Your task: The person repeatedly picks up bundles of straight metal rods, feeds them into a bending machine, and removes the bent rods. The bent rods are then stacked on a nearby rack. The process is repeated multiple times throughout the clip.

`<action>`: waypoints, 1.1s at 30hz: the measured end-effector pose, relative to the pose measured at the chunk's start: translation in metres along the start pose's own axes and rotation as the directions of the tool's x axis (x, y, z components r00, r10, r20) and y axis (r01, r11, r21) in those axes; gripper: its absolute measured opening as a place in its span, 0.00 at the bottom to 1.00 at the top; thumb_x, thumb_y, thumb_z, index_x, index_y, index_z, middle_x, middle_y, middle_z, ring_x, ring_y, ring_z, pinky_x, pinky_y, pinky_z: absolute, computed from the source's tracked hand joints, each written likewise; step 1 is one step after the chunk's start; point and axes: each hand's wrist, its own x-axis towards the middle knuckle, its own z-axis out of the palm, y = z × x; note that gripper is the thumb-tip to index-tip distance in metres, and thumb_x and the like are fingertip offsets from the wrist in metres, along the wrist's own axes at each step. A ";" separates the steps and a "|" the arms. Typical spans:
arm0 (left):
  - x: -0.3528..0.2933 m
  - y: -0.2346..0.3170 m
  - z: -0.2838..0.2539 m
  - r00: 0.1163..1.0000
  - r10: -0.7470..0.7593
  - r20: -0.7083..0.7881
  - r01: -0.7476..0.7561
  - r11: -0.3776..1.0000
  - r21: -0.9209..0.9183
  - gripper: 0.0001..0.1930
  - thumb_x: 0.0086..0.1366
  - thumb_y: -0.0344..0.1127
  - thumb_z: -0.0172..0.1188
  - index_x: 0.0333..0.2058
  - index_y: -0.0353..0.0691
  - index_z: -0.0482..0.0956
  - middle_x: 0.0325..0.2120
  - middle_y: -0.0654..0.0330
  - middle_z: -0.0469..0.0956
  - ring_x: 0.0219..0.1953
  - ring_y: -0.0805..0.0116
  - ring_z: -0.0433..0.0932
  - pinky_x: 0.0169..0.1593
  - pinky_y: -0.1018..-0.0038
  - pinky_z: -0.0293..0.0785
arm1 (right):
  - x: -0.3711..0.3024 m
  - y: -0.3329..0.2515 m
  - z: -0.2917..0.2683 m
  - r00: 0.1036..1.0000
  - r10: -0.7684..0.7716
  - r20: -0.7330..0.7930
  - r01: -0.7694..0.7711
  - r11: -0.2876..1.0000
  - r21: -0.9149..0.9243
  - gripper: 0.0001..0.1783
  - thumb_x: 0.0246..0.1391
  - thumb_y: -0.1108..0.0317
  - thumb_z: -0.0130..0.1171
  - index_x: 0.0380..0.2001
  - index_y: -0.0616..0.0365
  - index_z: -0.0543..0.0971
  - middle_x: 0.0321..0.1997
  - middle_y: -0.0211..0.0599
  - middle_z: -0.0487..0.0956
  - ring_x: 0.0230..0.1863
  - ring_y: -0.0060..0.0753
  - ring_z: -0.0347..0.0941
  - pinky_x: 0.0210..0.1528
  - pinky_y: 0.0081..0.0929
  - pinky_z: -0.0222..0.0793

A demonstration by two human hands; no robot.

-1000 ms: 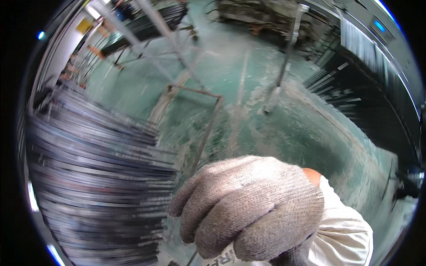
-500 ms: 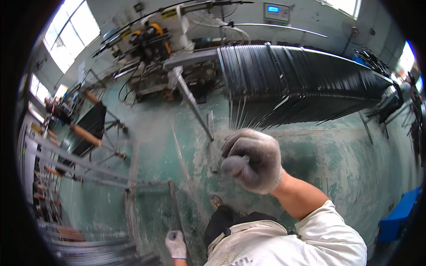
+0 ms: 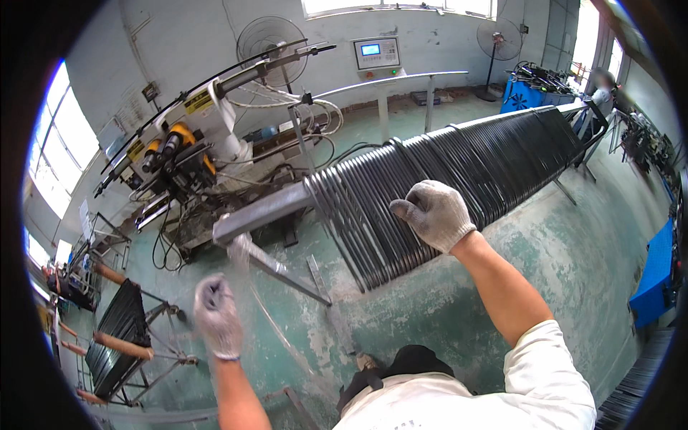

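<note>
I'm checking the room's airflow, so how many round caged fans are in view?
2: one fan behind the machine at upper left, a second fan well right of the control panel. Others could be hidden behind equipment.

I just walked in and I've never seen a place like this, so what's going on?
A person in a white shirt stands beside a metal beam hung with a long row of thin black rods. Their gloved right hand is half curled in front of the rods; I can't tell whether it touches them. Their gloved left hand is raised off to the left, fingers curled and slightly blurred, with nothing visible in it. A machine with orange parts stands beyond the beam's bare end.
</note>
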 end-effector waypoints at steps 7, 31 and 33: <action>0.177 -0.069 0.105 0.977 0.111 0.183 -0.173 0.913 0.370 0.09 0.74 0.36 0.67 0.42 0.35 0.84 0.38 0.46 0.86 0.40 0.43 0.85 0.48 0.56 0.82 | 0.143 0.089 0.066 0.995 -0.027 0.099 0.045 0.982 -0.184 0.24 0.62 0.45 0.75 0.45 0.56 0.88 0.49 0.47 0.87 0.57 0.56 0.82 0.63 0.50 0.77; 0.184 -0.090 0.185 0.998 -0.060 0.018 0.040 0.829 0.558 0.15 0.73 0.36 0.67 0.31 0.29 0.79 0.25 0.47 0.75 0.29 0.53 0.76 0.38 0.58 0.74 | 0.234 0.159 0.089 0.824 0.112 0.555 -0.003 0.981 -0.194 0.33 0.73 0.37 0.60 0.40 0.60 0.90 0.47 0.51 0.88 0.51 0.56 0.87 0.58 0.50 0.82; 0.184 -0.088 0.184 0.997 -0.074 0.029 0.045 0.829 0.557 0.15 0.73 0.36 0.67 0.31 0.29 0.79 0.26 0.46 0.76 0.29 0.52 0.76 0.38 0.58 0.74 | 0.232 0.158 0.089 0.832 0.102 0.545 0.003 0.982 -0.188 0.33 0.73 0.36 0.60 0.41 0.60 0.90 0.47 0.51 0.88 0.51 0.56 0.87 0.58 0.50 0.82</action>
